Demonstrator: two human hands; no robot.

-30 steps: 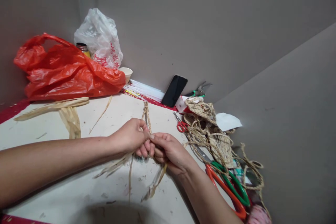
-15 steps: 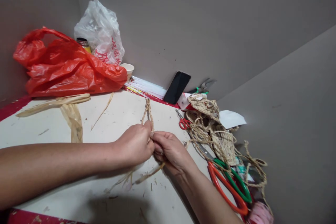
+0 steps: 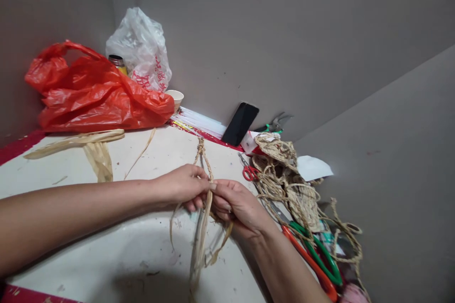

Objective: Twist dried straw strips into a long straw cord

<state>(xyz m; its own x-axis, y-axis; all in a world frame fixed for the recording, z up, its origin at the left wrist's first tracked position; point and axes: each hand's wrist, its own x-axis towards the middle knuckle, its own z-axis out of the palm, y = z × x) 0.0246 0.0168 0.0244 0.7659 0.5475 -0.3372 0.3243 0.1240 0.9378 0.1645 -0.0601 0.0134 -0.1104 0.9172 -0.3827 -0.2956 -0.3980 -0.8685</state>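
A braided straw cord [image 3: 209, 168] forms a narrow loop, its knotted top lying on the white tabletop. My right hand [image 3: 241, 206] pinches the lower end of the braid between thumb and forefinger. My left hand [image 3: 185, 184] meets it from the left, its fingers curled in at the same spot and closed on the straw; the fingertips are partly hidden. Loose pale straw strands [image 3: 202, 234] hang from between the hands towards me. A darker strand end [image 3: 223, 245] sticks out below my right hand.
Flat straw strips [image 3: 99, 158] lie at left, by a red plastic bag [image 3: 103, 99]. A phone [image 3: 241, 124] leans on the wall. At right are red-handled scissors [image 3: 250, 173], a heap of braided cord [image 3: 304, 203] and large shears with orange and green handles [image 3: 313, 265].
My left hand has loosened from a tight fist, with its fingers straighter. Long pale strands now hang down between my hands. The view has shifted slightly.
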